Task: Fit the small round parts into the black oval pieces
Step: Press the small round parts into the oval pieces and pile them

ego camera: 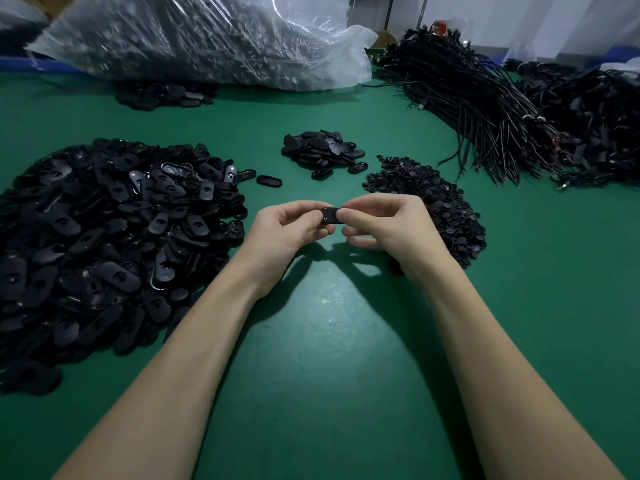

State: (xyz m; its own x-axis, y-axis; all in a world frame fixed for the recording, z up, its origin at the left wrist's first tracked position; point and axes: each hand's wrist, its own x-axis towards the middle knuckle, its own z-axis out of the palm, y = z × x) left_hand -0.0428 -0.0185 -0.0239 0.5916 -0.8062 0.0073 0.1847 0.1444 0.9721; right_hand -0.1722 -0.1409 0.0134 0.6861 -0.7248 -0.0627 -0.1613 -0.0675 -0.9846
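Your left hand [289, 225] and right hand [384, 221] met above the green surface [346, 323], fingers curled, both pinching one small black oval plastic piece [331, 215]. Its long axis ran left to right between your fingertips, ends hidden.

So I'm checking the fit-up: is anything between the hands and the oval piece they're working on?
Nothing visible. The left hand and right hand both pinch the oval piece directly, above the green table. Fingers hide whether a round part is already seated.
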